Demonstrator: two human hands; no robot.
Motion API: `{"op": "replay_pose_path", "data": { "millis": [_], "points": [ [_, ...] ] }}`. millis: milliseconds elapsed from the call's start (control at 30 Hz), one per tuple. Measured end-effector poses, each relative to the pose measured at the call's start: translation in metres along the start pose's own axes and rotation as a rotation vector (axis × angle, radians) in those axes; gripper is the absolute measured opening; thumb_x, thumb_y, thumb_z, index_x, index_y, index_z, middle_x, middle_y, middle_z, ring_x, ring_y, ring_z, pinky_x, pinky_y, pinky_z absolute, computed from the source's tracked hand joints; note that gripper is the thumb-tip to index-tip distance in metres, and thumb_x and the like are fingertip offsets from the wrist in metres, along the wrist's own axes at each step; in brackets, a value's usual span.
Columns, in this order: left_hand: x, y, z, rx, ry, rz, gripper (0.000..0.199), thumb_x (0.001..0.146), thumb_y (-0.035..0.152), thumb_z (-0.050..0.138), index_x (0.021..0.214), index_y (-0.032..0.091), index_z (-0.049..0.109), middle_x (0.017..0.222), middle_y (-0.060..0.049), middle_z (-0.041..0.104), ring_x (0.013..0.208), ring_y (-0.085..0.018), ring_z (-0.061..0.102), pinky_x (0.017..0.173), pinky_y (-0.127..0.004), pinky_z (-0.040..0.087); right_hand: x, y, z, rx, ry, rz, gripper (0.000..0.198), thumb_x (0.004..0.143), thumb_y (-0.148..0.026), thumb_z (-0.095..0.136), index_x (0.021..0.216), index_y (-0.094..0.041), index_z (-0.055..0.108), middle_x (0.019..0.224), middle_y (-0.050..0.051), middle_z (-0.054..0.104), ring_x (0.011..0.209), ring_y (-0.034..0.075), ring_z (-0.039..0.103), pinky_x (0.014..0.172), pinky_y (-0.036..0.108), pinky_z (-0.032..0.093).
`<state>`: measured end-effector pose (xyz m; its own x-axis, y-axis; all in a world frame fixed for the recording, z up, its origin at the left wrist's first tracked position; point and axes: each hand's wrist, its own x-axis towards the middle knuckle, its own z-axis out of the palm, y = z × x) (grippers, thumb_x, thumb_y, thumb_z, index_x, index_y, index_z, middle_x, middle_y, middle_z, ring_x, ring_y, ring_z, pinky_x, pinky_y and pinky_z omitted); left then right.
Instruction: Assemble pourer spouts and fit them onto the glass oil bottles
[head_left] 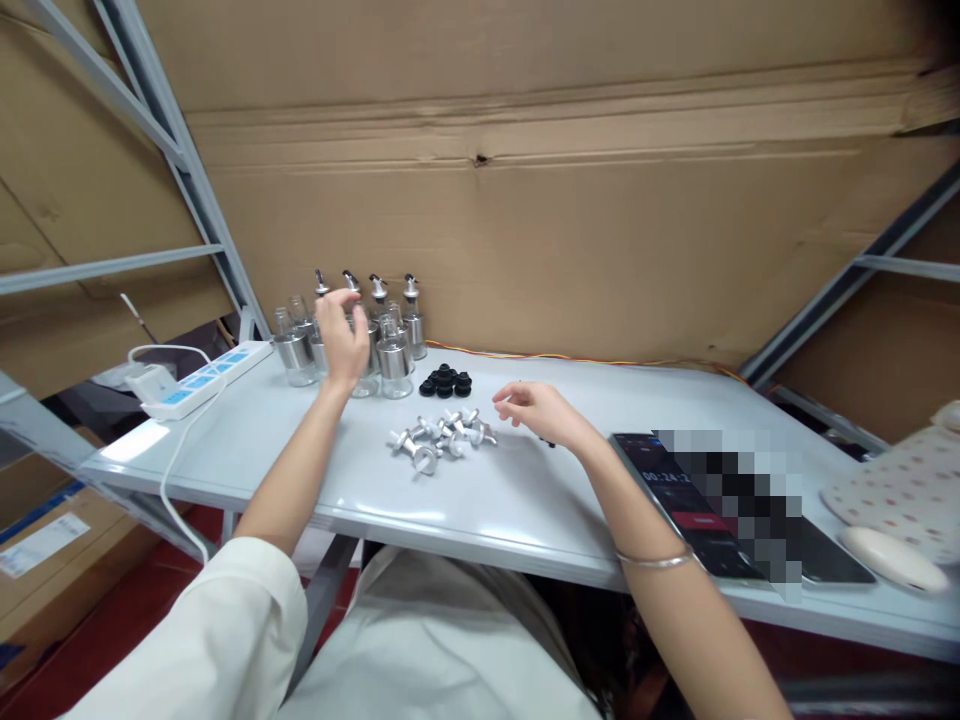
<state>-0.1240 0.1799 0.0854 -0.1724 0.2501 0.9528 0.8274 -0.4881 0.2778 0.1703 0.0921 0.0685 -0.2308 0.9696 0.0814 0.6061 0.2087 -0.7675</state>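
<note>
My left hand (pixel 343 335) is raised in front of the bottles, its thumb and fingers curved apart, with nothing visible between them. Around it stand several glass bottles with metal sleeves, one of them a bare-necked bottle (pixel 393 360). At the back, several carry pourer tops, such as the rear bottle (pixel 414 325). My right hand (pixel 536 408) hovers over the table with loosely bent fingers, slightly apart and holding nothing I can see. To its left lies a loose pile of silvery pourer spouts (pixel 446 433). Behind that pile sit several black caps (pixel 445 381), bunched together.
A white power strip (pixel 214 380) with a plugged-in charger (pixel 150 383) and cable is at the table's left. On the right lie a tablet-like screen (pixel 660 490), partly pixelated, a white oval object (pixel 892 560) and a dotted pouch (pixel 911 490). Cardboard (pixel 555 230) walls the back.
</note>
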Motion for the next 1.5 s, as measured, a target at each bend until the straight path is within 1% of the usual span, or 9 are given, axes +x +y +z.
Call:
{"op": "replay_pose_path", "data": {
  "millis": [133, 233, 400, 533, 667, 867, 1067, 1233, 1500],
  "points": [
    [0.021, -0.027, -0.006, 0.067, 0.129, -0.218, 0.016, 0.083, 0.015, 0.041, 0.097, 0.019, 0.048, 0.100, -0.010, 0.057, 0.099, -0.023, 0.053, 0.094, -0.040, 0.044, 0.001, -0.002, 0.000, -0.034, 0.009, 0.005, 0.013, 0.079, -0.021, 0.054, 0.082, -0.015, 0.066, 0.068, 0.003, 0.067, 0.057, 0.013, 0.058, 0.059, 0.025, 0.045],
    [0.034, -0.040, -0.002, 0.123, -0.050, -0.263, 0.019, 0.077, 0.012, 0.046, 0.093, 0.019, 0.051, 0.101, -0.011, 0.059, 0.103, -0.026, 0.054, 0.094, -0.045, 0.044, 0.001, -0.003, 0.000, -0.045, 0.021, 0.000, 0.013, 0.078, -0.021, 0.054, 0.081, -0.016, 0.066, 0.067, 0.003, 0.067, 0.057, 0.013, 0.058, 0.059, 0.025, 0.045],
    [0.060, -0.026, 0.026, 0.153, -0.436, -0.109, 0.019, 0.079, 0.015, 0.050, 0.097, 0.020, 0.054, 0.111, -0.014, 0.059, 0.113, -0.032, 0.052, 0.098, -0.051, 0.040, 0.001, -0.003, -0.001, -0.049, 0.038, -0.009, 0.015, 0.079, -0.023, 0.053, 0.081, -0.016, 0.066, 0.069, 0.003, 0.068, 0.058, 0.013, 0.058, 0.060, 0.025, 0.045],
    [0.078, -0.003, 0.060, 0.104, -0.585, -0.064, 0.032, 0.081, 0.017, 0.050, 0.113, 0.015, 0.051, 0.112, -0.015, 0.059, 0.105, -0.027, 0.058, 0.095, -0.042, 0.044, 0.000, -0.003, -0.001, -0.045, 0.060, -0.029, 0.016, 0.078, -0.024, 0.053, 0.080, -0.017, 0.066, 0.068, 0.003, 0.068, 0.058, 0.014, 0.058, 0.060, 0.026, 0.045],
    [0.088, 0.004, 0.092, 0.221, -0.750, -0.127, 0.047, 0.081, 0.024, 0.057, 0.125, 0.010, 0.045, 0.117, -0.021, 0.059, 0.110, -0.032, 0.057, 0.094, -0.045, 0.043, 0.000, -0.003, -0.002, -0.046, 0.080, -0.047, 0.017, 0.078, -0.025, 0.052, 0.081, -0.017, 0.066, 0.068, 0.003, 0.068, 0.058, 0.014, 0.058, 0.062, 0.027, 0.045],
    [0.090, -0.004, 0.116, 0.245, -0.852, -0.167, 0.039, 0.074, 0.023, 0.066, 0.112, 0.017, 0.059, 0.113, -0.016, 0.064, 0.108, -0.031, 0.058, 0.093, -0.045, 0.044, -0.001, -0.005, -0.002, -0.064, 0.078, -0.044, 0.018, 0.079, -0.026, 0.050, 0.082, -0.017, 0.066, 0.070, 0.003, 0.068, 0.059, 0.014, 0.058, 0.062, 0.026, 0.045],
    [0.086, -0.002, 0.111, 0.205, -0.765, -0.183, 0.020, 0.076, 0.013, 0.057, 0.094, 0.017, 0.066, 0.103, -0.014, 0.066, 0.104, -0.028, 0.057, 0.091, -0.043, 0.043, -0.002, -0.009, -0.003, -0.068, 0.100, -0.049, 0.020, 0.079, -0.026, 0.050, 0.087, -0.017, 0.066, 0.071, 0.004, 0.069, 0.059, 0.015, 0.058, 0.063, 0.027, 0.045],
    [0.099, 0.015, 0.096, 0.122, -0.638, -0.148, 0.023, 0.083, 0.015, 0.049, 0.100, 0.018, 0.064, 0.109, -0.011, 0.066, 0.106, -0.025, 0.057, 0.093, -0.039, 0.042, 0.000, -0.006, -0.003, -0.031, 0.178, -0.085, 0.021, 0.080, -0.028, 0.049, 0.089, -0.017, 0.065, 0.070, 0.004, 0.069, 0.060, 0.015, 0.058, 0.064, 0.028, 0.046],
    [0.151, 0.049, 0.040, -0.231, -0.089, 0.108, 0.021, 0.091, 0.020, 0.042, 0.105, 0.020, 0.059, 0.106, -0.006, 0.065, 0.097, -0.018, 0.062, 0.090, -0.034, 0.048, 0.003, -0.005, -0.001, 0.171, 0.377, -0.181, 0.028, 0.079, -0.038, 0.049, 0.093, -0.018, 0.061, 0.069, 0.003, 0.064, 0.060, 0.016, 0.057, 0.063, 0.029, 0.045]
  ]
}}
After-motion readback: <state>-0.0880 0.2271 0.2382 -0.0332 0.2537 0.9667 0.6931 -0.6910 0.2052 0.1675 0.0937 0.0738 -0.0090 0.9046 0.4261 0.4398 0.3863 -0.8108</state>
